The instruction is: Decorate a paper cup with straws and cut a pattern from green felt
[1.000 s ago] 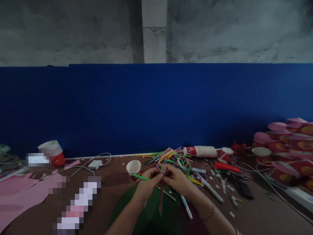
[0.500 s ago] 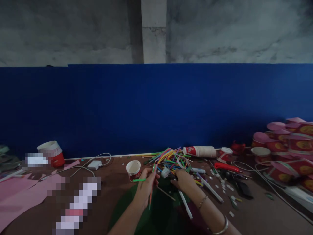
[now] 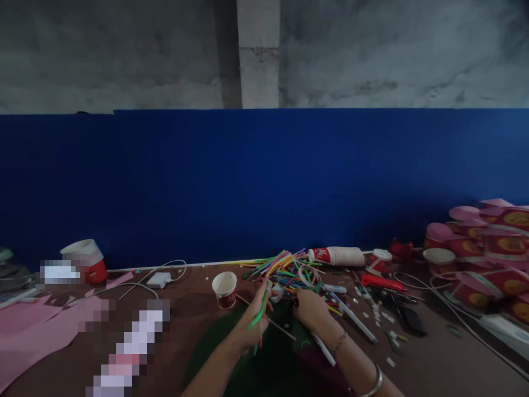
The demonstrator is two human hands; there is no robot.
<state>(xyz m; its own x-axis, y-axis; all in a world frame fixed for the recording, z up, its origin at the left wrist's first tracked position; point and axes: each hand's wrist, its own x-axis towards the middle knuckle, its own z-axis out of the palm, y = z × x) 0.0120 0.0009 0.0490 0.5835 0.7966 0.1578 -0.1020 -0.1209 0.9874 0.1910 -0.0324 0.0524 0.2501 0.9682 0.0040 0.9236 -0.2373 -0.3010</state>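
My left hand (image 3: 251, 325) is closed round a few thin straws, a green one (image 3: 261, 313) sticking up out of the fist. Just to its right, my right hand (image 3: 311, 309) rests at the near edge of a heap of coloured straws (image 3: 285, 266), fingers curled down onto the pile; what they grip is hidden. A small roll of tape (image 3: 278, 291) lies between the two hands. A dark green sheet (image 3: 231, 347) lies under my forearms on the brown table.
A small paper cup (image 3: 225, 289) stands left of the hands. A stack of cups (image 3: 338, 256) lies on its side behind the straws. Red-handled scissors (image 3: 384, 283), cables, white scraps and piled cups (image 3: 487, 242) fill the right. Pink paper (image 3: 37, 325) lies left.
The hands have come apart. My left hand kept the straws and tipped them upright; my right hand reached forward to the straw heap.
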